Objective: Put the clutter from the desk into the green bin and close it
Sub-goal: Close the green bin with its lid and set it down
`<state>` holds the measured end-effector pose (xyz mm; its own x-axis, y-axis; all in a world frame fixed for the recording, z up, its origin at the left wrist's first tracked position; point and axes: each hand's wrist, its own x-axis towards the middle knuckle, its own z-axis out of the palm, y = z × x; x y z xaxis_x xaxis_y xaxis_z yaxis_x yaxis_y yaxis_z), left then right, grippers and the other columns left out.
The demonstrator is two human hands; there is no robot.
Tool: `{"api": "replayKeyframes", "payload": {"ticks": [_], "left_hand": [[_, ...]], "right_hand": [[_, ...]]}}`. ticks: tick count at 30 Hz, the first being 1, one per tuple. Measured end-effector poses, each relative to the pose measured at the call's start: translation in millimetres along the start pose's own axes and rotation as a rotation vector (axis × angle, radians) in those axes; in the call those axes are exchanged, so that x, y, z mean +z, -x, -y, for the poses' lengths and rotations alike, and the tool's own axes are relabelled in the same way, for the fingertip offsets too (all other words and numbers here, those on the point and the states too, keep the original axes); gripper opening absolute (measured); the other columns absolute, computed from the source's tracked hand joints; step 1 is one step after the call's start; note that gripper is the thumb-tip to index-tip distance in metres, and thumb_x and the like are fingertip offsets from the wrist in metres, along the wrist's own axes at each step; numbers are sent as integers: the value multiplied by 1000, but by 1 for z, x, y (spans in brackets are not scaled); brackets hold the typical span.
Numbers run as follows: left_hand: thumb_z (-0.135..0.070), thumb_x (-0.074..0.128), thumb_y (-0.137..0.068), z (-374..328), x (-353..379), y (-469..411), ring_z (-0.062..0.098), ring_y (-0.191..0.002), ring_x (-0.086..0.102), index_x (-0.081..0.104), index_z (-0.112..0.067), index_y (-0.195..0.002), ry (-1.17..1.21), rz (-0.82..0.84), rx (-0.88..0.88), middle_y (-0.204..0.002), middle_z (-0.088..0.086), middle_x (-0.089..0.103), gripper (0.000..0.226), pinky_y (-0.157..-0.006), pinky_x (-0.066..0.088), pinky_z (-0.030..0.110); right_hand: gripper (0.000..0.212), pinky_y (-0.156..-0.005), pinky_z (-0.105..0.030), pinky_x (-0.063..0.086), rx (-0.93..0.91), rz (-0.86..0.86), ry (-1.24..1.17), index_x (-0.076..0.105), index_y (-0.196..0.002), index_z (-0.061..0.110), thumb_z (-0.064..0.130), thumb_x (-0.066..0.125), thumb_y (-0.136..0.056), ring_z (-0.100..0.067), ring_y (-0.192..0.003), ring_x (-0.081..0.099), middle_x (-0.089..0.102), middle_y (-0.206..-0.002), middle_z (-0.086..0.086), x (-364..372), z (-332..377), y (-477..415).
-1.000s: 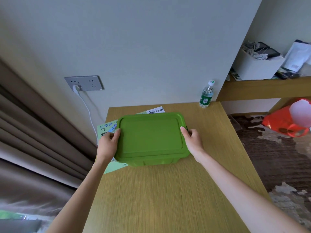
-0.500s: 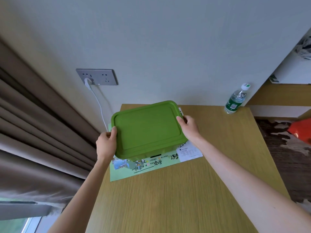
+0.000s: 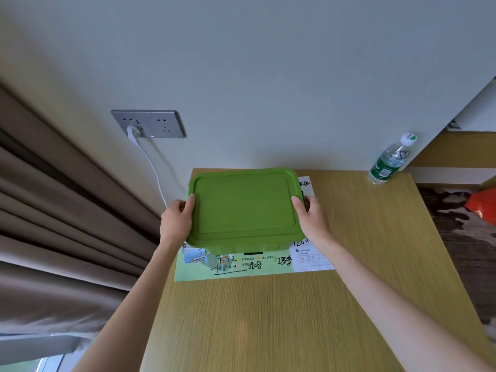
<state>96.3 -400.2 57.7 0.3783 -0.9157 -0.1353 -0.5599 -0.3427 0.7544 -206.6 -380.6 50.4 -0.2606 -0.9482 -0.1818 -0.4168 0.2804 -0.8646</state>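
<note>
1. View: head cam, looking fwd and down on a wood-grain desk [image 3: 281,318].
2. Green bin [image 3: 243,205]: lidded plastic box, lid on. Sits at back-left of desk, near the wall, over a green leaflet [image 3: 233,267] and a white sheet [image 3: 312,260]. Resting or just lifted: cannot tell.
3. Handling (judged): stiff moulded plastic, smooth, prob. light. The lid rim gives a lip, so best taken at both short ends, under the rim. Paper beneath may slide.
4. L hand [image 3: 175,220]: grips the bin's left end, thumb on lid edge, fingers curled round the side.
5. R hand [image 3: 311,220]: grips the right end the same way, thumb on the lid.
6. Arms: both forearms stretched fwd, approx. symmetrical, wrists straight.
7. Water bottle [image 3: 389,162]: back-right corner, capped, well apart from the bin.
8. Misc.: socket plate [image 3: 149,124] w/ white cable [image 3: 154,170] on the wall; curtain [image 3: 53,210] at left.
</note>
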Motion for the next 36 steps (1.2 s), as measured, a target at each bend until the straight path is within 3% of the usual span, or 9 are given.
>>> {"api": "replayKeyframes", "payload": {"ticks": [6, 15, 23, 29, 36], "left_hand": [[-56, 46, -93, -11, 7, -26, 11, -65, 51, 58, -15, -80, -19, 53, 23, -69, -7, 56, 44, -54, 35, 27], [-56, 45, -94, -17, 8, -47, 23, -67, 51, 60, -2, -82, -28, 99, 68, -74, 11, 60, 57, -59, 39, 34], [-55, 44, -95, -18, 5, -58, 18, -62, 49, 57, -9, -74, -44, 103, 80, -65, 5, 55, 53, -53, 36, 31], [-51, 45, -96, -26, 1, -66, 21, -59, 47, 51, -10, -66, -59, 110, 73, -60, 4, 51, 51, -52, 34, 31], [-49, 48, -95, -38, -8, -101, 18, -54, 41, 43, -13, -59, -42, 44, 71, -55, 2, 44, 51, -49, 31, 32]], "right_hand": [[40, -53, -21, 32, 35, -55, -26, 50, -120, 10, 44, 45, -99, -4, -57, 43, 48, -73, 10, 3, -2, -5], [43, -67, -29, 38, 23, -62, -25, 48, -125, 6, 41, 43, -101, -13, -74, 48, 54, -94, -2, 7, 6, -17], [40, -69, -31, 41, 32, -18, -3, 47, -120, 7, 42, 41, -101, -18, -84, 53, 54, -102, -5, 10, 17, -24], [45, -79, -38, 45, 73, 67, 45, 45, -122, 2, 41, 40, -102, -22, -85, 52, 55, -103, -11, 9, 28, -38], [43, -69, -31, 37, 38, 62, 48, 48, -119, 1, 40, 42, -101, -22, -86, 50, 53, -99, -8, 21, 49, -70]]}}
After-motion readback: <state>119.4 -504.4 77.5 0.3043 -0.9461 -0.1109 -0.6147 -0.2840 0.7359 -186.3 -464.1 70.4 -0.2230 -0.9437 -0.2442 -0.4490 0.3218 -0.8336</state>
